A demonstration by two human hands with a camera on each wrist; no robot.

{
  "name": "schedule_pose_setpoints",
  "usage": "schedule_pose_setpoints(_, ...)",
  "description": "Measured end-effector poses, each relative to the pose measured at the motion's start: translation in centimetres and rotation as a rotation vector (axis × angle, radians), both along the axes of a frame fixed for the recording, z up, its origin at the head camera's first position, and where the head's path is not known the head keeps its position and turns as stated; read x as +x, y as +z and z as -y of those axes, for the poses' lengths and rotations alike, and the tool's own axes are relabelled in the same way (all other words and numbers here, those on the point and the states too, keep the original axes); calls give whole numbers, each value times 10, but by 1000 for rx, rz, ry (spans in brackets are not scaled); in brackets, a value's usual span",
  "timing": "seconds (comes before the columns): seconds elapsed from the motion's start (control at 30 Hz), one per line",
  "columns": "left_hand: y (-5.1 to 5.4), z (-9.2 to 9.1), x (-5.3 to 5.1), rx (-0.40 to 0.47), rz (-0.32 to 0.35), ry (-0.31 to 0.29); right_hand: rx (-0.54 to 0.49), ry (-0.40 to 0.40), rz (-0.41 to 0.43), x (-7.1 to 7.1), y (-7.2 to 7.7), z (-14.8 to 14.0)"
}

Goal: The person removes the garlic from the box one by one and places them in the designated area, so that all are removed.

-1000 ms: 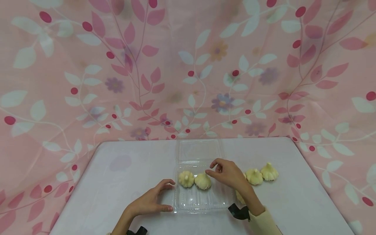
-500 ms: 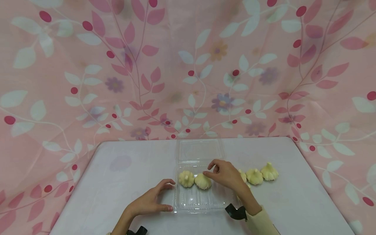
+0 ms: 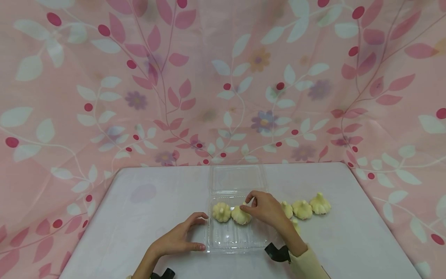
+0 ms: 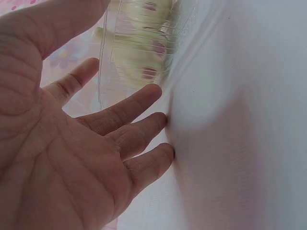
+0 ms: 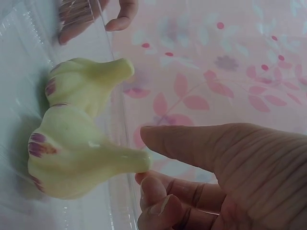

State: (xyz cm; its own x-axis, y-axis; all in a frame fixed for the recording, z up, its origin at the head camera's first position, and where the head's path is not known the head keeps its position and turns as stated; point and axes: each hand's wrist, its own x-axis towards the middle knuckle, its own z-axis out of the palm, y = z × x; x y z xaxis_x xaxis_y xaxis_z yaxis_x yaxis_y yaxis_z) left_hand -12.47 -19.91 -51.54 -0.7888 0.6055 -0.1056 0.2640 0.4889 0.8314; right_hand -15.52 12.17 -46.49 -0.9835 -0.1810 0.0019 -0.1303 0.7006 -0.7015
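Note:
Two garlic bulbs sit side by side in the clear plastic container (image 3: 240, 242), a left bulb (image 3: 221, 213) and a right bulb (image 3: 240, 217). My right hand (image 3: 266, 209) is over the right bulb. In the right wrist view, its thumb stands apart from that bulb's stem (image 5: 129, 160), and a fingertip is at the stem's tip, perhaps touching. At the container's left side, my left hand (image 3: 175, 238) has its fingers spread around the edge. Whether it touches the wall, I cannot tell. Nothing lies in that palm in the left wrist view.
Several more garlic bulbs (image 3: 302, 209) lie on the white table (image 3: 150, 197) right of the container, one partly hidden behind my right forearm. The container's clear lid (image 3: 237, 179) is folded back towards the far edge. A floral pink cloth (image 3: 195, 77) hangs behind the table.
My right hand has shifted slightly left and down, uncovering more of the bulbs on the right. The left hand and the two bulbs in the container have stayed in place.

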Motion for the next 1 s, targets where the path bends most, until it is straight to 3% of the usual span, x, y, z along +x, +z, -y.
schedule_pose_setpoints(0.57, 1, -1, 0, 14, 15, 2, 2, 29, -17, -1, 3, 2)
schedule_pose_setpoints(1.0, 2, -1, -1, 5, -5, -4, 2, 4, -31, 1, 5, 0)
